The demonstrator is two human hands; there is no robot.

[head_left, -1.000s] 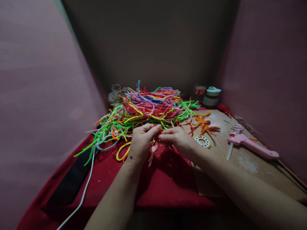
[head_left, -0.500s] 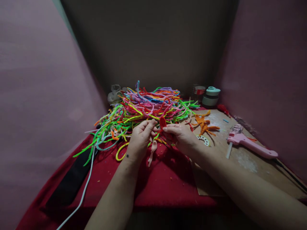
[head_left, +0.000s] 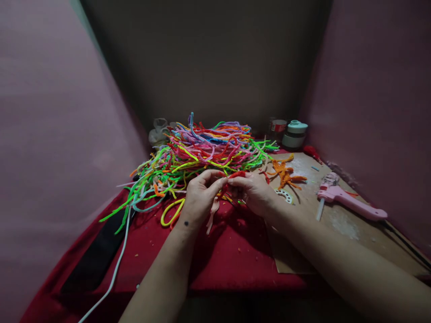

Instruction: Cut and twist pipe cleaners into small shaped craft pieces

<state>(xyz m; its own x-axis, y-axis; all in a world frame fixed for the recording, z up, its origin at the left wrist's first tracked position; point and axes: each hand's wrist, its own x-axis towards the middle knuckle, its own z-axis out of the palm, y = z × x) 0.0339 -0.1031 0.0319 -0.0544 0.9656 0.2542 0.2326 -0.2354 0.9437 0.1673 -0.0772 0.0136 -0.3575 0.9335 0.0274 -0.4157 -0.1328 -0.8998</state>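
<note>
A red pipe cleaner (head_left: 238,174), bent into a small shape, is pinched between the fingertips of both hands above the red cloth. My left hand (head_left: 203,194) has its thumb and index finger closed at the piece's left end. On the other side, my right hand (head_left: 254,190) grips it with thumb and fingers pressed together. The fingers hide much of the red piece. Just below the hands lies a pale pink knotted pipe cleaner piece (head_left: 213,211). Behind them is a big heap of coloured pipe cleaners (head_left: 208,148).
On the right, a pink glue gun (head_left: 350,202) rests on a brown board (head_left: 340,242) beside orange pipe cleaner shapes (head_left: 284,175) and a white ring with holes (head_left: 284,195). A teal-lidded container (head_left: 295,134) stands behind. At left lie a black flat object (head_left: 94,255) and a white cable (head_left: 117,269).
My left fingers have moved right to meet the right hand's fingertips. The red piece, upright before, now lies flatter between them. The whole view has shifted slightly.
</note>
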